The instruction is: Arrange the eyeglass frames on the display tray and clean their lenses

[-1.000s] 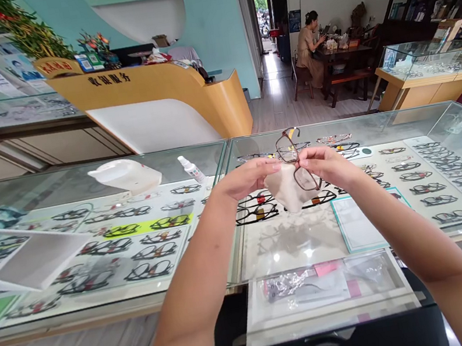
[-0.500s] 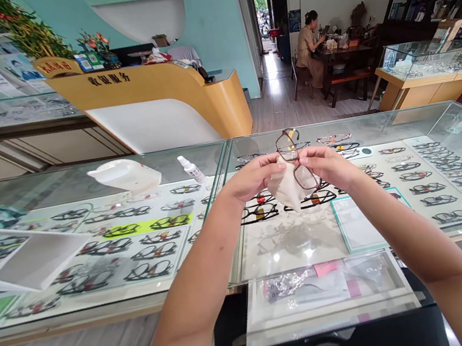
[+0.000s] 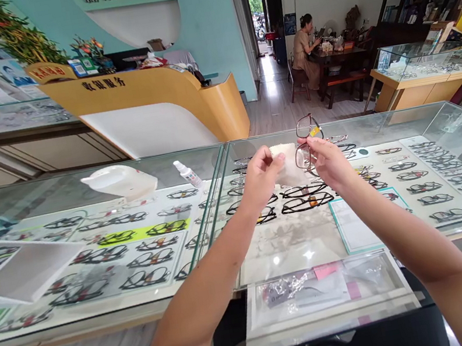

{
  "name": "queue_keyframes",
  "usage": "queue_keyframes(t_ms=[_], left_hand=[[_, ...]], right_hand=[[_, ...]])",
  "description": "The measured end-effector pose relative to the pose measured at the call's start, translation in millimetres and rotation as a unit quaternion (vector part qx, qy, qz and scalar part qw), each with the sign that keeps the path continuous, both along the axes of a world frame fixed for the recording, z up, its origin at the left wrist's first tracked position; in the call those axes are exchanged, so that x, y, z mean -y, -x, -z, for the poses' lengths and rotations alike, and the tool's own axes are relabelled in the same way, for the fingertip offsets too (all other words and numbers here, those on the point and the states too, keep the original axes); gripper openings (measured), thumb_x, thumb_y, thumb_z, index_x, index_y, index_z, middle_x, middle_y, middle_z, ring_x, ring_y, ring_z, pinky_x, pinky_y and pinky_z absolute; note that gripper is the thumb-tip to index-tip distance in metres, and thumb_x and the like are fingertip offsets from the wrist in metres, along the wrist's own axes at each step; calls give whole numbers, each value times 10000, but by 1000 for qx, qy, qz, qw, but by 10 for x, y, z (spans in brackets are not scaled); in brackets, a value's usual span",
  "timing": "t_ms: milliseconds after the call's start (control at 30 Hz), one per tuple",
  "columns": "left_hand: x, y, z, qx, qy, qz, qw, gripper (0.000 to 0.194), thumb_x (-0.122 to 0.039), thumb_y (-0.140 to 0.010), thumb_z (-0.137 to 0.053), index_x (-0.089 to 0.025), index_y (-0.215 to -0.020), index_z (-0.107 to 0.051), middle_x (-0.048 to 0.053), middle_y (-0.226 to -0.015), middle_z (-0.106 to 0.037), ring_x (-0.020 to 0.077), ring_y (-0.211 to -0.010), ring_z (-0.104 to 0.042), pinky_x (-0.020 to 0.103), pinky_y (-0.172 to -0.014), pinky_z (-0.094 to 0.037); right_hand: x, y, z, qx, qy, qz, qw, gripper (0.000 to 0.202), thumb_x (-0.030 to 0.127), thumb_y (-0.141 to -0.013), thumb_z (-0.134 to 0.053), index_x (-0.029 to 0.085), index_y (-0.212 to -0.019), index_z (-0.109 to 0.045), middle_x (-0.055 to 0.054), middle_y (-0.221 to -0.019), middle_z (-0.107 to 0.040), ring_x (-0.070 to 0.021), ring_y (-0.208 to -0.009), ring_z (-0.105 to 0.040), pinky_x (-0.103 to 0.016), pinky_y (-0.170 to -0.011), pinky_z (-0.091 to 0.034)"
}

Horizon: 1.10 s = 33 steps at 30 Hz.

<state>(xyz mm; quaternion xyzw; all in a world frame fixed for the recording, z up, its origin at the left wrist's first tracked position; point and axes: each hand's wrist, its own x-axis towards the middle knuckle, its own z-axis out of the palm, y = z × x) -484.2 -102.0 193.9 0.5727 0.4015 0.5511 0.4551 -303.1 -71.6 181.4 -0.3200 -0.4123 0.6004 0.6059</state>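
My left hand (image 3: pixel 264 174) pinches a pale cleaning cloth (image 3: pixel 286 165), which hangs from the fingers above the glass counter. To its right, my right hand (image 3: pixel 330 161) grips a pair of dark reddish-framed eyeglasses (image 3: pixel 302 155) near the bridge. They are held on end, one lens above the other, with a yellow tag at the upper part. The cloth's right edge lies close to the lower lens; whether they touch I cannot tell.
Rows of spectacle frames (image 3: pixel 307 201) lie under the counter glass. On top stand a white spray bottle (image 3: pixel 187 174), a white scoop-shaped holder (image 3: pixel 120 182) and a white open box (image 3: pixel 29 268). An open drawer (image 3: pixel 328 304) is below. A person (image 3: pixel 306 54) sits at a back table.
The eyeglasses have moved right and slightly up in my right hand. The cloth, wrapped against the lens before, is now drawn away in my left hand. The view has shifted slightly.
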Motion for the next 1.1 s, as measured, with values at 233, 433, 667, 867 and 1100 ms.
queue_keyframes(t_ms=[233, 433, 667, 867, 1100], left_hand=[[138, -141, 167, -139, -194, -103, 966, 441, -505, -997, -663, -244, -770, -390, -5, -784, -595, 134, -665, -472, 287, -619, -406], [139, -157, 256, -159, -359, -93, 915, 271, -369, -1080, -572, -203, -868, -603, 127, -1239, -800, 197, -1079, -758, 275, -776, -589], [126, -162, 251, -91, -276, -100, 952, 215, -404, -1033, -692, -197, -979, -715, 110, -1175, -783, 193, -1023, -763, 253, -743, -573], [92, -203, 213, 48, -121, -39, 991, 515, -598, -800, -911, -201, -987, -640, 95, -1225, -726, 164, -955, -723, 246, -748, -554], [79, -199, 147, 79, 66, 51, 993, 750, -796, -639, -920, -195, -981, -630, -28, -827, -626, 88, -667, -533, 224, -611, -436]], right_hand=[[66, 103, 50, -12, -15, 23, 1000, 370, 500, -634, -981, 265, -837, -780, -3, -1003, -802, -172, -955, -674, -304, -885, -525], [103, 120, 22, -24, -26, 17, 999, 395, 524, -596, -1018, 265, -777, -781, 16, -970, -783, -156, -931, -653, -290, -903, -515], [152, 155, 23, -13, -37, 5, 999, 374, 521, -657, -989, 258, -788, -756, -11, -1026, -776, -197, -1063, -668, -316, -966, -514], [207, 185, -10, -24, -48, -38, 998, 398, 545, -650, -992, 248, -787, -766, -8, -1012, -752, -171, -983, -653, -289, -892, -528], [270, 174, -68, 3, -45, -58, 997, 421, 567, -658, -982, 250, -829, -764, -19, -1105, -719, -157, -933, -635, -263, -721, -512]])
